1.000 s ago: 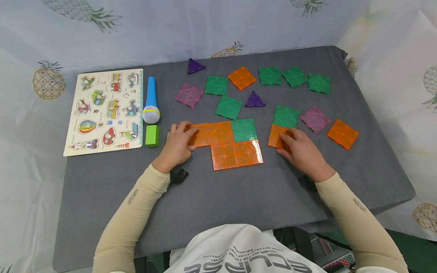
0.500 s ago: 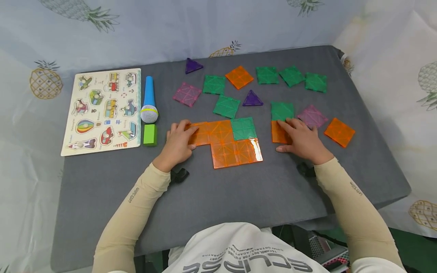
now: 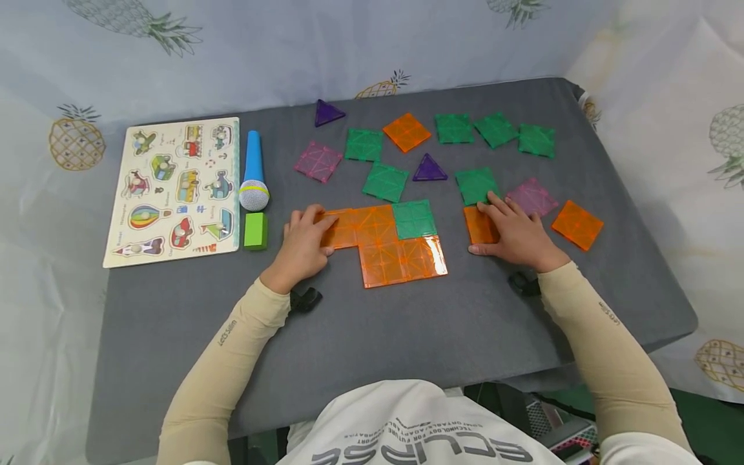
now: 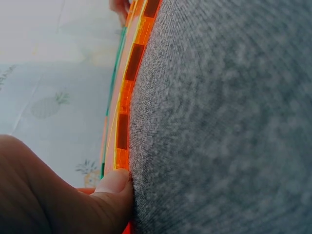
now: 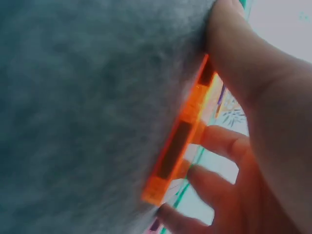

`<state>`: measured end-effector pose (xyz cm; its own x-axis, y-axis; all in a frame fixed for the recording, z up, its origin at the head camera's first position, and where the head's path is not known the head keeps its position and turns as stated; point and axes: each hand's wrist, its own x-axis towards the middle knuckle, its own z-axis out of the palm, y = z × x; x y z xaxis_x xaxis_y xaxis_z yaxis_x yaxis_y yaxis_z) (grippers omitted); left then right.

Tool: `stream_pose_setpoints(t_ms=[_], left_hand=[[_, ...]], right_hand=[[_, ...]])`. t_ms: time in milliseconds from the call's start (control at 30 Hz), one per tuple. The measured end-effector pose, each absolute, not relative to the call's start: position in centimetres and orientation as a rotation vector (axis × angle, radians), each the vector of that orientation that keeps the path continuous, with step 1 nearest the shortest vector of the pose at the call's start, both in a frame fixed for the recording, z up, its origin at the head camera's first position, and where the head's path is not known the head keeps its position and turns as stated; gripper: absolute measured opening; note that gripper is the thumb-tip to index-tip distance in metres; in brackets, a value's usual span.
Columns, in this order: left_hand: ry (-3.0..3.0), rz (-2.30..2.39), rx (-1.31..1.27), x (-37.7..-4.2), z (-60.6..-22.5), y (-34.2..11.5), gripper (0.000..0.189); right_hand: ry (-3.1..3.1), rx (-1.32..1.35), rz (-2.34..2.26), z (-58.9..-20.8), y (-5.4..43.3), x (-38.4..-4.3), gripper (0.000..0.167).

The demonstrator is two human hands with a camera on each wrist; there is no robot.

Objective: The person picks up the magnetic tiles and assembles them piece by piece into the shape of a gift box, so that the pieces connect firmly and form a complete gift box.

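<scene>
My left hand grips the left end of a flat orange group of magnetic tiles, thumb on the near edge and fingers on the far side. In the left wrist view, the thumb presses the orange edge. A green magnetic tile fits against the group's upper right. Over a separate orange magnetic tile, my right hand holds it between thumb and fingers; the right wrist view shows its edge. Just beyond lies a tilted green tile, close to the fingertips.
Several green tiles, purple triangles, pink tiles and loose orange tiles lie across the back and right. At left are a picture puzzle board, a blue toy microphone and a green block.
The right hand and its orange tile have shifted slightly right and away from the body. The green tile beyond has moved farther back and turned. The left hand stays in place.
</scene>
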<state>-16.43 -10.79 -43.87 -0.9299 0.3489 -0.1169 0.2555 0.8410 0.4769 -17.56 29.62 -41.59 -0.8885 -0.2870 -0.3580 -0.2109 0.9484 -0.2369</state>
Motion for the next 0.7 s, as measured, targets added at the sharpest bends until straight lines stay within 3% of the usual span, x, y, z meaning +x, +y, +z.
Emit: stream_pose_setpoints(t_ms=[167,433,700], left_hand=[[2.824,0.683,0.464,-16.3,-43.9,-10.9,0.06],[2.81,0.754,0.505,-16.3,-44.1,-10.8,0.058],[2.723,0.859,0.576,-16.6,-44.4,-11.5,0.064]], right_hand=[[2.679,-0.36,-0.378,-42.0,29.6,-17.5,0.086],[2.936,-0.319,-0.471,-42.6,29.7,-14.8,0.091],[3.022,-0.644,-0.514,-40.1,23.7,-13.3,0.086]])
